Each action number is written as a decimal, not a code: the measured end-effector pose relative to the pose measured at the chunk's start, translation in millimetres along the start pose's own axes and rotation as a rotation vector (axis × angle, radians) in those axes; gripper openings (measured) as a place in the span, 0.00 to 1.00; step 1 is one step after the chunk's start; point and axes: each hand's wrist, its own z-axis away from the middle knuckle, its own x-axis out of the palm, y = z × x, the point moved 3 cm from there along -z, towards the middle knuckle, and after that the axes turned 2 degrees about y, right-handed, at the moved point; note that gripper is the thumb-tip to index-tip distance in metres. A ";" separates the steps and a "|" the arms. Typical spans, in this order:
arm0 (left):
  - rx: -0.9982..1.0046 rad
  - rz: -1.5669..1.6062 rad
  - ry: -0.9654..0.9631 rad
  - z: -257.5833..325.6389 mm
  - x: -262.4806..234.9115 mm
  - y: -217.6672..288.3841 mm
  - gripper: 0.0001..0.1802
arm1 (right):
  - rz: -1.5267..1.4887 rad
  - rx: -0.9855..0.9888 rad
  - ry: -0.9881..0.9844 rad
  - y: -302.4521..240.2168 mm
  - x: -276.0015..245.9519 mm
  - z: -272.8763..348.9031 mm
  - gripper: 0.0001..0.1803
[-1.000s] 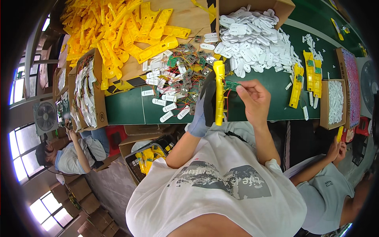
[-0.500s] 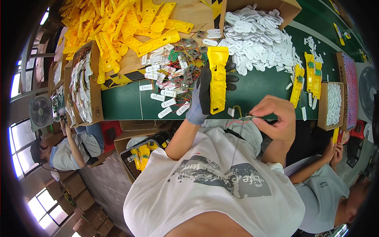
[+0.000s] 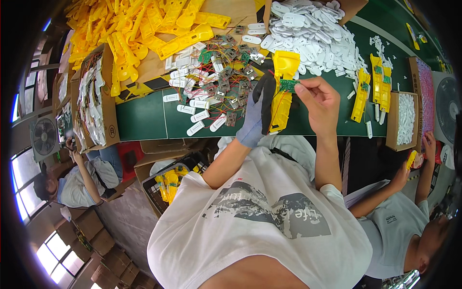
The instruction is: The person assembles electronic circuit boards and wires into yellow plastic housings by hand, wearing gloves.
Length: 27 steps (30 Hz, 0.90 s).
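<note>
My left hand (image 3: 257,113), in a grey and black work glove, is closed round a yellow plastic shell (image 3: 281,115) held upright above the bench edge. Bare, my right hand (image 3: 317,101) pinches a small green circuit board (image 3: 288,86) between thumb and fingertips. The board lies across the middle of the shell, over its open side; whether it is seated there I cannot tell. Left of the glove spreads a pile of wired circuit modules (image 3: 226,86) with red and yellow wires. White plastic-cased parts (image 3: 198,104) lie along that pile's near side.
Yellow shells (image 3: 130,24) are heaped at the far left, white covers (image 3: 308,38) at the far middle. Several yellow shells with boards (image 3: 378,86) lie to the right, beside a carton of small white parts (image 3: 406,118). Another person's hand (image 3: 399,176) works at far right.
My right hand has risen from the bench edge and brought the circuit board up against the yellow shell. The shell has shifted slightly right in my left hand's grip.
</note>
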 end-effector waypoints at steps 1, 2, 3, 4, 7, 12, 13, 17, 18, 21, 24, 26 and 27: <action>-0.003 0.004 0.004 0.0 0.3 0.2 0.18 | 0.002 0.006 0.000 4.9 -2.6 0.0 0.05; 0.045 -0.108 0.006 0.4 0.4 1.8 0.18 | -0.049 0.025 0.000 9.8 -5.7 0.3 0.05; 0.094 -0.223 0.007 1.1 1.3 3.8 0.18 | -0.102 0.043 0.002 13.1 -7.6 0.4 0.05; 0.090 -0.223 0.009 2.2 3.4 5.1 0.18 | -0.102 0.046 0.004 14.7 -8.3 0.6 0.05; 0.039 -0.210 0.052 4.3 4.8 4.6 0.19 | -0.101 0.041 0.018 17.8 -8.9 0.5 0.04; 0.026 -0.191 0.028 2.5 0.5 -2.6 0.20 | -0.024 0.031 0.038 19.5 -8.7 -2.2 0.04; 0.024 -0.191 0.030 2.8 0.6 -2.6 0.20 | -0.024 0.033 0.039 21.2 -9.9 -2.5 0.04; -0.012 -0.166 0.030 3.6 1.7 -5.7 0.19 | -0.056 0.041 0.034 23.8 -11.2 -0.9 0.04; 0.001 -0.182 0.041 3.6 1.9 -6.4 0.19 | -0.063 0.031 0.037 23.3 -10.6 -0.5 0.04; -0.002 -0.164 0.063 5.8 7.3 -5.7 0.19 | -0.058 0.028 0.035 26.1 -13.2 -0.1 0.04; 0.016 -0.154 0.090 5.7 7.6 -9.4 0.19 | -0.069 0.023 0.033 26.1 -15.4 0.7 0.04; 0.009 -0.162 0.066 6.1 6.5 -10.5 0.19 | -0.080 0.044 0.037 27.4 -17.7 1.4 0.04; 0.003 -0.171 0.041 6.9 6.8 -11.1 0.18 | -0.092 0.063 0.041 27.8 -18.3 2.2 0.04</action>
